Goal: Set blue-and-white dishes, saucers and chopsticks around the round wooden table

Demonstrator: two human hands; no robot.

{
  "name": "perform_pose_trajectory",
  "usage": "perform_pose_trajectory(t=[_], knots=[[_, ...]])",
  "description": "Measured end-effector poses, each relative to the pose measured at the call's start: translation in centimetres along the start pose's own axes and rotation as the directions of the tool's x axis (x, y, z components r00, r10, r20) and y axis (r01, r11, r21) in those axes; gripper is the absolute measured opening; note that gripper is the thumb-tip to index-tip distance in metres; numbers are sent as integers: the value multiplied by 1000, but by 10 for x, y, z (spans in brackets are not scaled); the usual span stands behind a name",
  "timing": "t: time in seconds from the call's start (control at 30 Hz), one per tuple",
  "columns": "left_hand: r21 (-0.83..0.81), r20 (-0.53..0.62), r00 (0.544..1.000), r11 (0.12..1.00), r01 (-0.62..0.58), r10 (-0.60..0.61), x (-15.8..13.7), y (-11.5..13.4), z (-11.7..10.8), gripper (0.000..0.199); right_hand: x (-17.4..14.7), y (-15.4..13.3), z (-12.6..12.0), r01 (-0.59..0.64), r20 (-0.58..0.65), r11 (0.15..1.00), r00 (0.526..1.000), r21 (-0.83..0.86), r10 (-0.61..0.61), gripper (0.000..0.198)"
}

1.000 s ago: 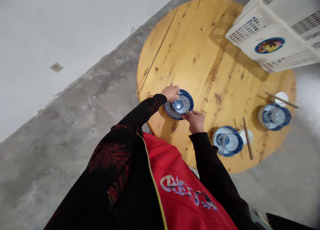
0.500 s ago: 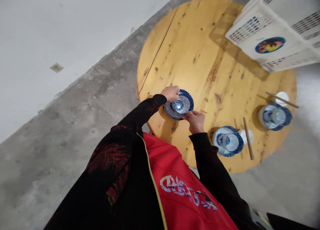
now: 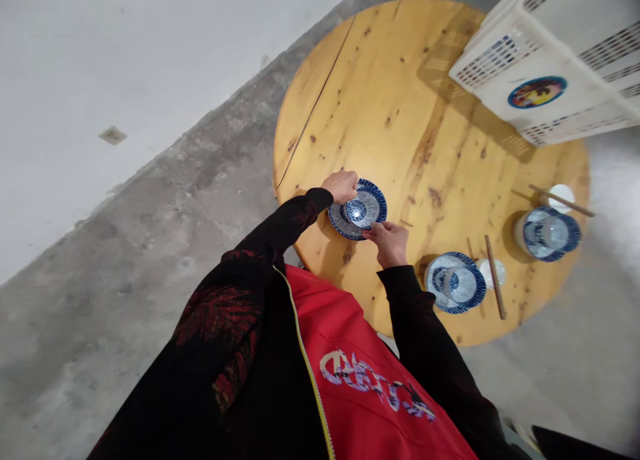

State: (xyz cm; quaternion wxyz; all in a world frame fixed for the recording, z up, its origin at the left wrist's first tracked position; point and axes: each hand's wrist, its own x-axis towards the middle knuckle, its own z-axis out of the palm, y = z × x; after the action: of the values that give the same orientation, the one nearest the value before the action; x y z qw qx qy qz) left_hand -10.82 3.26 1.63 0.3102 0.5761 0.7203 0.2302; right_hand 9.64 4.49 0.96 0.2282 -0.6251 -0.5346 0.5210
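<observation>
While both hands are at the rim, step in hand looks like seating a blue-and-white bowl (image 3: pixel 373 210) on the plate (image 3: pixel 337 217) below. Bowl sits between the two sets of fingers. Right hand (image 3: pixel 391 243): thumb and fingers nearly closed, pinching the rim on its near right. Left hand (image 3: pixel 341 186): fingers curled in at the opposite side, tips partly hidden, looks like a rim grip too. Plate edge shows just below the left fingers. Can't tell if the bowl bears fully on it.

Right of the right fingers, near the table edge: similar stack of ware (image 3: pixel 445 280), chopsticks (image 3: pixel 495 277) beside it. Second stack (image 3: pixel 543 233) further out the same way.

My read: next move calls for centring the bowl, then opening both grips evenly. Uneven release could tip it or drag the plate.
</observation>
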Motion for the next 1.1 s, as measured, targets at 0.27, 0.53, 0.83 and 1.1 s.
perform_pose_trajectory(t=[0.27, 0.53, 0.83, 1.1], knots=[[-8, -1, 1000, 1000, -2, 2, -1, 0, 0, 27, -2, -3, 1, -9, -13, 1000, 1000, 9, 9, 18], [25, -35, 999, 999, 24, -23, -3, 0, -2, 28, -5, -4, -3, -54, 13, 994, 999, 95, 53, 17], [12, -61, 997, 998, 58, -57, -11, -5, -5, 26, -11, -10, -6, -30, -9, 989, 999, 145, 31, 24], [-215, -208, 972, 975, 64, -110, -31, -10, -24, 25, -36, 3, -42, -19, -105, 972, 994, 233, 45, 28]])
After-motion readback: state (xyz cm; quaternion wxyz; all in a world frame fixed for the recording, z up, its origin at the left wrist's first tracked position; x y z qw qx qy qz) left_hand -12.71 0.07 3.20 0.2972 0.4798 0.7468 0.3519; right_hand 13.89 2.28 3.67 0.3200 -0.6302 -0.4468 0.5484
